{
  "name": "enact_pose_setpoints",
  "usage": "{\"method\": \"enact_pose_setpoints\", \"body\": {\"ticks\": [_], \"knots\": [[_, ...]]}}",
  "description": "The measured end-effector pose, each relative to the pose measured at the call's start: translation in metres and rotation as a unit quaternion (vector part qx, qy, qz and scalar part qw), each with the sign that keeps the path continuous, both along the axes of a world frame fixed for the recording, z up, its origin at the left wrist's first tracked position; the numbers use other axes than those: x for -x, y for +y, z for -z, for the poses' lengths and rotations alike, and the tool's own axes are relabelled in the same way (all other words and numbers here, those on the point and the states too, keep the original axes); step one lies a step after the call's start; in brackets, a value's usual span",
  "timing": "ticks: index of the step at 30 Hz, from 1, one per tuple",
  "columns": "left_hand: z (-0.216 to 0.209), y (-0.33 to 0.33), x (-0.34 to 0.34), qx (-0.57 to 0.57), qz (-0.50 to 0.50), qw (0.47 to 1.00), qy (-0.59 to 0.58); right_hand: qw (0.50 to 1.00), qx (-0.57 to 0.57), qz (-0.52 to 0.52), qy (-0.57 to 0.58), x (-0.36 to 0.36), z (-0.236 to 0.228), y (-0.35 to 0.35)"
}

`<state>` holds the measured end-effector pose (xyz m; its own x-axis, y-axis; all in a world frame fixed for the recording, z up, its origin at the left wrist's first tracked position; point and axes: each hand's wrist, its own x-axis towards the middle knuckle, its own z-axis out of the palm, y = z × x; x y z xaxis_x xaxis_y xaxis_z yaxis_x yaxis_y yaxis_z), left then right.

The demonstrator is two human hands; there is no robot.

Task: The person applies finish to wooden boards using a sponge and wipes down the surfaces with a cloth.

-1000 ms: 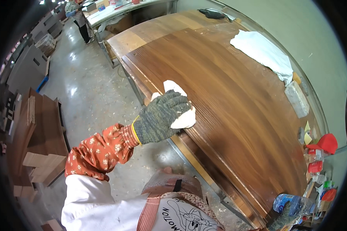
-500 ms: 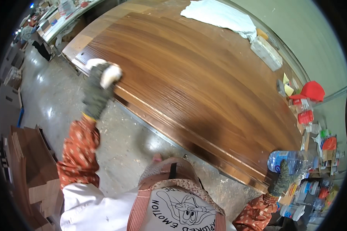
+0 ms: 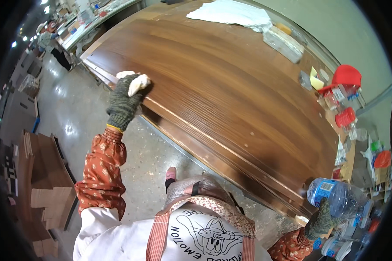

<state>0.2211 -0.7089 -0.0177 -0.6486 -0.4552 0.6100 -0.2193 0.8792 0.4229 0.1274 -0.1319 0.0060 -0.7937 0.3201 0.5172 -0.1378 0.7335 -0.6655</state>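
Note:
My left hand, in a dark grey-green knit glove, is closed round a bunched white cloth. The cloth rests against the near left edge of a large brown wood-grain panel. At the near right corner my right hand, gloved alike, grips a large clear plastic bottle with a blue label. That bottle lies tilted on its side, its base toward the panel. Part of the right hand's fingers is hidden behind the bottle.
Along the far side lie a white cloth sheet, a wrapped block and a red cap. A red-lidded jar stands at the right. Brown boards are stacked at the lower left. Another person stands far off at the upper left.
My view has shifted, so the panel and its surroundings sit differently. My left hand, still holding the cloth, remains at the panel's near edge. My right hand keeps its grip on the bottle.

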Motion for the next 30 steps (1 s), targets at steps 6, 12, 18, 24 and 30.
{"method": "enact_pose_setpoints", "body": {"ticks": [6,12,18,24,30], "knots": [[0.001,0.227,0.028,-0.032,0.164,0.986,0.009,0.994,-0.086,0.007,0.06,-0.007,0.023,0.086],[0.044,0.314,0.049,-0.014,0.396,0.918,-0.016,0.943,-0.316,0.045,0.096,-0.011,0.053,0.135],[0.022,0.095,0.002,-0.04,0.068,0.997,-0.02,0.959,-0.248,0.075,0.114,-0.042,0.049,0.157],[0.047,0.264,0.037,-0.18,0.296,0.938,0.006,0.957,-0.246,0.09,0.121,-0.05,0.043,0.156],[0.025,0.325,0.035,-0.597,0.371,0.71,-0.043,0.959,-0.237,0.08,0.131,-0.046,0.05,0.155]]}}
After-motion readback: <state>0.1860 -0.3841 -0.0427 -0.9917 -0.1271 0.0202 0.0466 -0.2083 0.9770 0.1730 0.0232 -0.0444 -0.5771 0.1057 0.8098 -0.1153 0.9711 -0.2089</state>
